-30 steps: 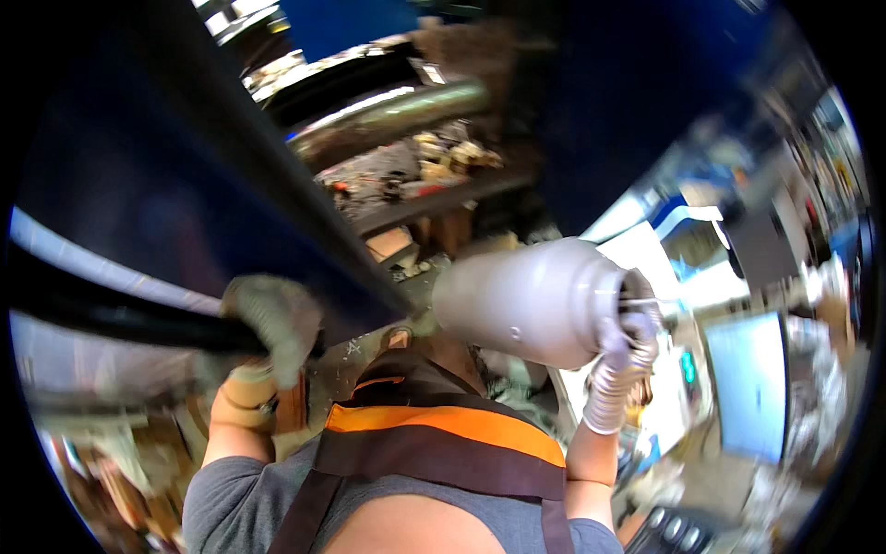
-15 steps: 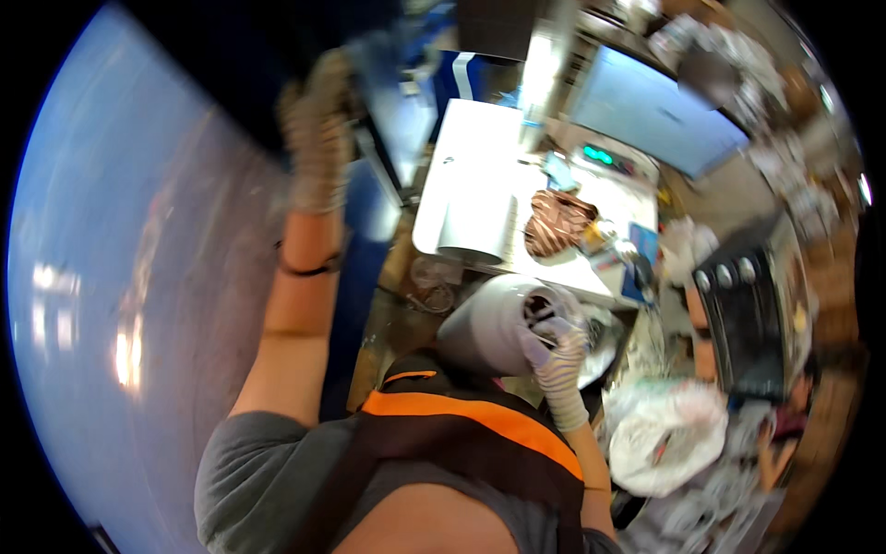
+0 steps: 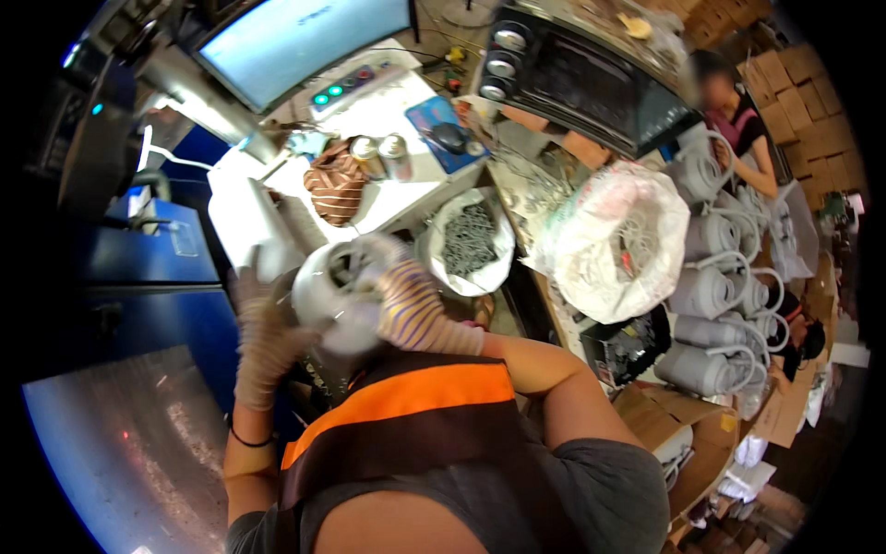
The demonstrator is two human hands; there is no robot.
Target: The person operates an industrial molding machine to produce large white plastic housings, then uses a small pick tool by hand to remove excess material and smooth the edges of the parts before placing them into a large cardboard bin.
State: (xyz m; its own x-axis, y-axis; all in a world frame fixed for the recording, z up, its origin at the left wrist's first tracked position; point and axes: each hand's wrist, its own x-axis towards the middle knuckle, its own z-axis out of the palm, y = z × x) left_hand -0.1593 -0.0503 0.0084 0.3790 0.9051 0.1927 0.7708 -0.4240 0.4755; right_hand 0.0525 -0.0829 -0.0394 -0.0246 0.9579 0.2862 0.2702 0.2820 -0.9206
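A light grey, round plastic housing [image 3: 318, 297] is held in front of my chest, its open top showing dark inner parts. My right hand [image 3: 420, 309], in a white glove with coloured stripes, grips the housing at its rim. On the other side, my left hand [image 3: 263, 323], also gloved, is up against or right beside the housing. Motion blurs its fingers, so I cannot tell how they are bent. Beyond the housing is a white worktable [image 3: 406, 196] with a brown striped cloth [image 3: 334, 185] on it.
Right of the table stand a sack of screws [image 3: 469, 242] and a white bag [image 3: 618, 242]. Several grey housings with curved handles [image 3: 706, 291] line the right side, near a co-worker [image 3: 738, 125]. A blue machine [image 3: 157, 323] is at my left; a monitor [image 3: 305, 42] stands behind.
My view has swung to the right. My left hand has come away from the blue machine to the housing, while my right hand has kept its hold on it.
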